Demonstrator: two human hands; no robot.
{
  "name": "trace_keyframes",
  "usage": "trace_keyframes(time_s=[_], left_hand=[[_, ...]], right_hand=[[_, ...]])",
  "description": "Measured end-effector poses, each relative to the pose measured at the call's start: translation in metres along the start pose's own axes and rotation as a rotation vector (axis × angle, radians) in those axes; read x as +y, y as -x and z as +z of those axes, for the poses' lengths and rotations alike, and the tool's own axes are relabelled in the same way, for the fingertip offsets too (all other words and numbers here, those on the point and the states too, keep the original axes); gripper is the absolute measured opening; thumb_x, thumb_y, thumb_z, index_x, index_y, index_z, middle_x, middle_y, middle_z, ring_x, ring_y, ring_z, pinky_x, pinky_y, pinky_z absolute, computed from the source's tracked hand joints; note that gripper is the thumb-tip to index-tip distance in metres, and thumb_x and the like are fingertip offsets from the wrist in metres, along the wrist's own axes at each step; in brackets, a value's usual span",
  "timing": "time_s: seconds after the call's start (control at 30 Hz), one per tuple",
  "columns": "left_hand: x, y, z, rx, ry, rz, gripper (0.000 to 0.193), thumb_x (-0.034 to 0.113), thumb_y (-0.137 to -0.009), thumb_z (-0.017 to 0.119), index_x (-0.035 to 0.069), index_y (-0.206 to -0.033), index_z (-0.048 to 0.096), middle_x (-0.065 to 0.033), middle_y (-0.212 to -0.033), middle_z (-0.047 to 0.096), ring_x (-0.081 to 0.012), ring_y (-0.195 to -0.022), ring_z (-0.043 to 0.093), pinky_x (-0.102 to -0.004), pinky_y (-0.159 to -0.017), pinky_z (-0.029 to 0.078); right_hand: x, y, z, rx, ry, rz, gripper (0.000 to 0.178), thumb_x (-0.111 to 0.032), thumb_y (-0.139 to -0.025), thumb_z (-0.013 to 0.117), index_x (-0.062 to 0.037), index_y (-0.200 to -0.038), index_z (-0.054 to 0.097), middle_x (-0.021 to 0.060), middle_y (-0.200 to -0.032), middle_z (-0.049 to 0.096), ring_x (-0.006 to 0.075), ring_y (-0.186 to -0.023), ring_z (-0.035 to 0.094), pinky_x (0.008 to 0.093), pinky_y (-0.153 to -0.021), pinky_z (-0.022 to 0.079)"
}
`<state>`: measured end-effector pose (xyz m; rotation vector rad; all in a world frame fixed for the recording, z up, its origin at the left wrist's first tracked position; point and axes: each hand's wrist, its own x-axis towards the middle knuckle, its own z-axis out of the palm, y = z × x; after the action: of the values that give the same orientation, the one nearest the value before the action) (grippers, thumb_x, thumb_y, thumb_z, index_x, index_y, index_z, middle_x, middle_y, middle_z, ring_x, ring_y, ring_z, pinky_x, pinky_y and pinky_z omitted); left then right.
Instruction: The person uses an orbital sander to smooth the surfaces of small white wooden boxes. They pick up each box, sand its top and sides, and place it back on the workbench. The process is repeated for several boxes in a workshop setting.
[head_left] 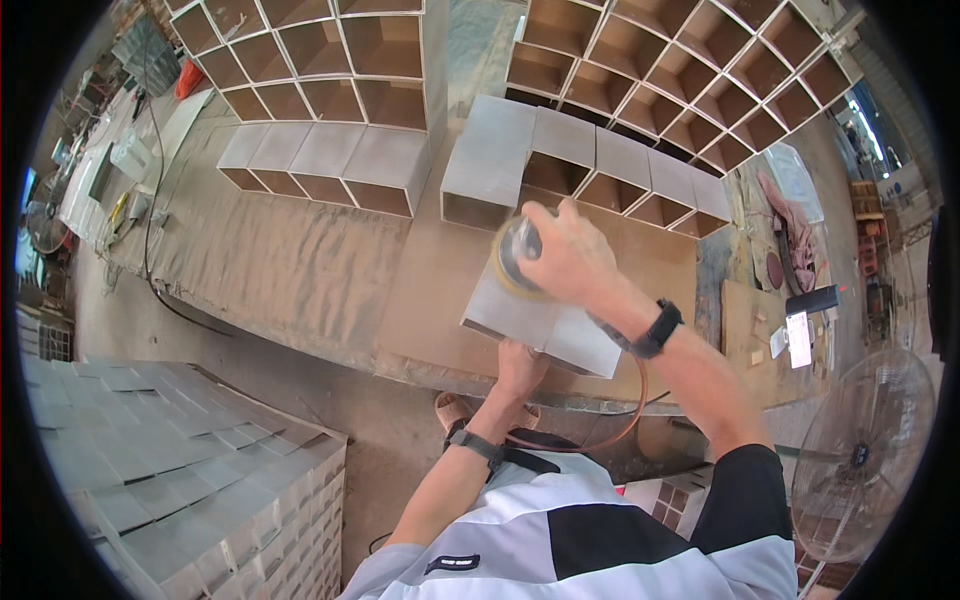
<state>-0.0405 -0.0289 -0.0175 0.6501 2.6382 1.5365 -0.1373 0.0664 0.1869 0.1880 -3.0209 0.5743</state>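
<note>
My right hand (565, 255) grips a round handheld sander (512, 255) with a yellowish pad, pressed onto the top of a small grey box (515, 312) lying on the workbench (330, 270). My left hand (520, 365) holds the near edge of that box from below the bench edge. A thin orange hose (630, 420) curves down from the sander past my right forearm. Both wrists wear dark bands.
Rows of grey open-front wooden cubby boxes (330, 160) stand on the bench, with taller stacks behind (660, 90). A large stack of grey panels (170, 470) sits at lower left. A floor fan (865, 450) stands at right. A black cable (160, 290) crosses the bench's left side.
</note>
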Motion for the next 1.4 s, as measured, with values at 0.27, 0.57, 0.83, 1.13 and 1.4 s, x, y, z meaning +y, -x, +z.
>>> trace_keyframes(time_s=[0.27,0.57,0.83,1.13,1.4], left_hand=[[0.002,0.000,-0.005,0.090,-0.023,0.036,0.043,0.001,-0.069,0.069,0.009,-0.111,0.066,-0.0155,-0.098,0.069,-0.0392,-0.093,0.066,-0.0466,-0.077,0.055],[-0.002,-0.003,0.002,0.118,0.001,0.066,0.039,0.006,-0.076,0.069,0.010,-0.114,0.066,-0.0174,-0.108,0.067,-0.0415,-0.101,0.064,-0.0460,-0.082,0.054],[0.003,-0.004,-0.001,0.133,0.128,-0.018,0.035,0.010,-0.081,0.067,0.009,-0.116,0.067,-0.0167,-0.112,0.068,-0.0409,-0.104,0.064,-0.0455,-0.084,0.053],[0.001,0.002,-0.002,0.089,0.192,-0.120,0.034,0.010,-0.081,0.067,0.008,-0.115,0.066,-0.0171,-0.110,0.068,-0.0414,-0.102,0.064,-0.0454,-0.083,0.053],[-0.003,0.001,0.015,0.284,0.520,-0.225,0.025,0.006,-0.079,0.064,0.005,-0.104,0.068,-0.0199,-0.095,0.070,-0.0440,-0.091,0.065,-0.0474,-0.076,0.053]], right_hand=[[-0.002,-0.010,0.001,0.011,-0.040,0.010,0.035,-0.026,-0.076,0.071,-0.0101,-0.105,0.062,0.0252,-0.095,0.054,0.0465,-0.091,0.061,0.0517,-0.069,0.053],[0.035,0.060,-0.022,0.038,0.029,0.090,0.040,-0.024,-0.077,0.069,-0.0135,-0.114,0.058,0.0225,-0.096,0.052,0.0434,-0.091,0.059,0.0499,-0.072,0.052],[0.040,0.116,-0.038,-0.056,0.080,0.118,0.048,-0.024,-0.075,0.075,-0.0140,-0.118,0.057,0.0224,-0.097,0.051,0.0423,-0.086,0.058,0.0506,-0.069,0.050],[0.039,0.118,-0.031,0.043,0.025,0.009,0.038,-0.024,-0.079,0.069,-0.0126,-0.114,0.057,0.0241,-0.092,0.052,0.0417,-0.079,0.058,0.0501,-0.067,0.050],[0.024,0.145,-0.025,-0.003,-0.030,-0.138,0.031,-0.023,-0.080,0.067,-0.0134,-0.109,0.060,0.0238,-0.093,0.053,0.0426,-0.083,0.061,0.0501,-0.067,0.052]])
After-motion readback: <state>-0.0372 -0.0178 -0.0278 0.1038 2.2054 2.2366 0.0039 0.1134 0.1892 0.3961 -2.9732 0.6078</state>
